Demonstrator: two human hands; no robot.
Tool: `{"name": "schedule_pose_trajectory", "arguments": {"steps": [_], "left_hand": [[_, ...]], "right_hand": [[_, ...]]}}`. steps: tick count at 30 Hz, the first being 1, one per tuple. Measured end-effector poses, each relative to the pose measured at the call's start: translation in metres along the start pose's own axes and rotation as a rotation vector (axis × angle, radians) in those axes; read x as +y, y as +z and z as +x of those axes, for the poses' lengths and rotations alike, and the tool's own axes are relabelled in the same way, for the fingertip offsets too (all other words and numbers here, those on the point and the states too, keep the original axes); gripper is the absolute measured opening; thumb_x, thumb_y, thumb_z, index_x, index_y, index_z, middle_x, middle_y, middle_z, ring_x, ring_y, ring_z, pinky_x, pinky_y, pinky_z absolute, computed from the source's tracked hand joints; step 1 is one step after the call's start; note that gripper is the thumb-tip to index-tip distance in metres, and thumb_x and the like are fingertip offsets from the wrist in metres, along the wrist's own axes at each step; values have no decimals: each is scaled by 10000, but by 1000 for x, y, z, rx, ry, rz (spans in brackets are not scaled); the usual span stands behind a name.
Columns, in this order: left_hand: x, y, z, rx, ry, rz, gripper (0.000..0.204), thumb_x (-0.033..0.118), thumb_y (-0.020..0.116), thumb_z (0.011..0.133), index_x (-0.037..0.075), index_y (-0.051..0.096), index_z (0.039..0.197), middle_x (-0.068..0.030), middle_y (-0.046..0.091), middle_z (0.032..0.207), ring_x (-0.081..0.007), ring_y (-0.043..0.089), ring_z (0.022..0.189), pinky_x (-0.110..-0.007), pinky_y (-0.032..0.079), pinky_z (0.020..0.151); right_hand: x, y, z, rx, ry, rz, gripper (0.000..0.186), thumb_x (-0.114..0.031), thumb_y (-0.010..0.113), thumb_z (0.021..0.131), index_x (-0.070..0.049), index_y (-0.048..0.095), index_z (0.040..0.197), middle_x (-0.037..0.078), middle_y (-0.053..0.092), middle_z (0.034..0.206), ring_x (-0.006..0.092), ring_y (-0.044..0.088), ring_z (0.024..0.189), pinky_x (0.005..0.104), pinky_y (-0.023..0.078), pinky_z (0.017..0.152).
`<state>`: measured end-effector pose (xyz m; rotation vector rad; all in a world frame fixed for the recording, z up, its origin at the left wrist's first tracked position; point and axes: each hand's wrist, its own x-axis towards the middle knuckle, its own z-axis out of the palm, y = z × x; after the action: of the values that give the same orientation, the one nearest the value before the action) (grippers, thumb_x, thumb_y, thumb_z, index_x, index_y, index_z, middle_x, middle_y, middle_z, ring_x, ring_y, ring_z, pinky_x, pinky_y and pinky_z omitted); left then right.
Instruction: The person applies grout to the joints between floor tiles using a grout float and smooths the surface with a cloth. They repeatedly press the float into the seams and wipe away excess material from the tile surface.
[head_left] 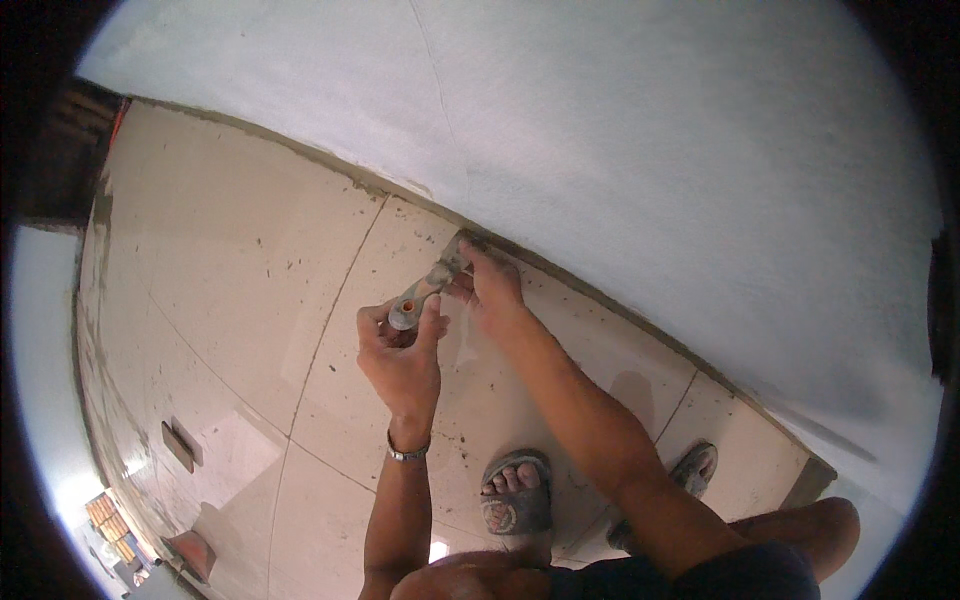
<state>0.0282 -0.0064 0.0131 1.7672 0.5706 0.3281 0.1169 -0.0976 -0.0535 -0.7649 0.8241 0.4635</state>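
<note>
Tiled floor (pixel 230 260), scraper (pixel 432 283) blade half hidden behind right hand (pixel 492 290).

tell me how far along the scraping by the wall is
Done: the floor tiles are laid. In hand: the left hand grips the scraper while the right hand presses its blade at the wall joint. Left: gritty specks and a dirty seam along the wall.

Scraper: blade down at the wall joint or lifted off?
Down. The scraper slants from the left hand to the floor-wall joint, where the right hand presses its blade end.
</note>
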Motion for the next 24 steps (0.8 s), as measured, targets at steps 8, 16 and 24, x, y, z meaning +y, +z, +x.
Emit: {"name": "schedule_pose_trajectory", "arguments": {"steps": [8,16,24], "left_hand": [[4,1,-10,-27,47,-4,332,215,716,971,-28,506,1054,-183,711,913,-222,740,719,-307,615,615],[-41,-49,9,36,122,117,385,264,582,1016,-23,603,1271,-185,727,1058,-289,691,1062,-452,542,913],[-104,-22,11,-53,221,1168,682,452,481,1032,114,297,1594,-110,220,1684,-292,118,1573,-519,96,1261]], "right_hand": [[8,-17,4,-28,48,-59,246,-181,705,951,-63,637,1155,92,697,1038,231,714,897,379,622,714],[6,-17,-5,-61,3,-37,242,-163,722,942,-55,634,1139,91,694,1030,239,712,893,389,630,691],[5,-23,-8,-17,6,-39,175,-128,714,942,-59,639,1085,79,687,938,226,695,801,391,623,653]]}}
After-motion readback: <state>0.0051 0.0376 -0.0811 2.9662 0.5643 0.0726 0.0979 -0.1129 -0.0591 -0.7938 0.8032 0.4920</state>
